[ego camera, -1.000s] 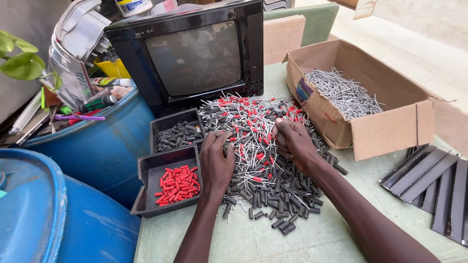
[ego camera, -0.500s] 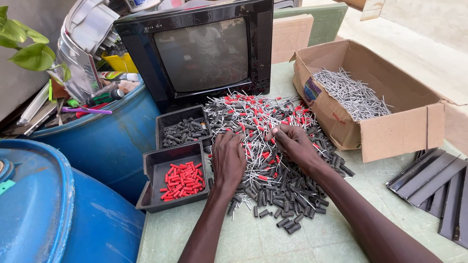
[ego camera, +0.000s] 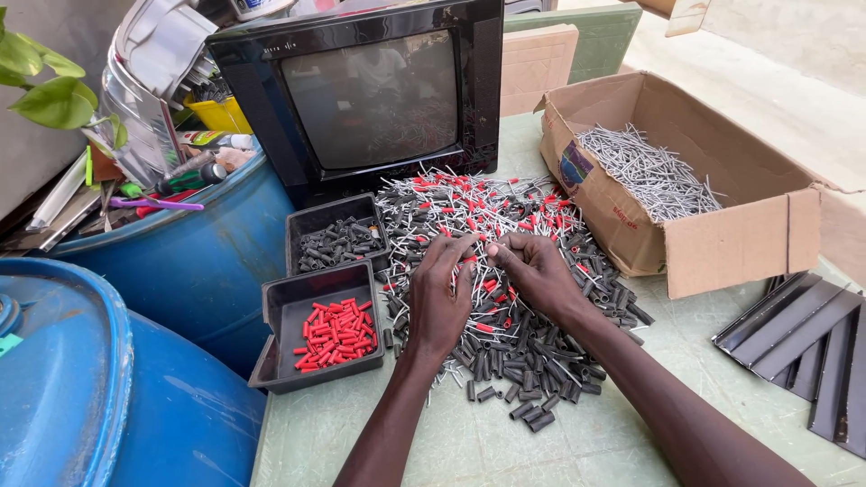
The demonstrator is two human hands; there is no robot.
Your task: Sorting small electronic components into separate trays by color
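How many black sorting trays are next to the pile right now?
2. The far tray, holding black sleeves, sits by the television. The near tray, holding red caps, is beside the left hand. Others may be hidden.

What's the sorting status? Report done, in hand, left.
Done: a small batch of red caps lies in the near black tray, black sleeves in the far tray, and grey pins in the cardboard box. In hand: left hand and right hand meet on the mixed pile, fingertips together. Left: most of that pile, still unsorted.
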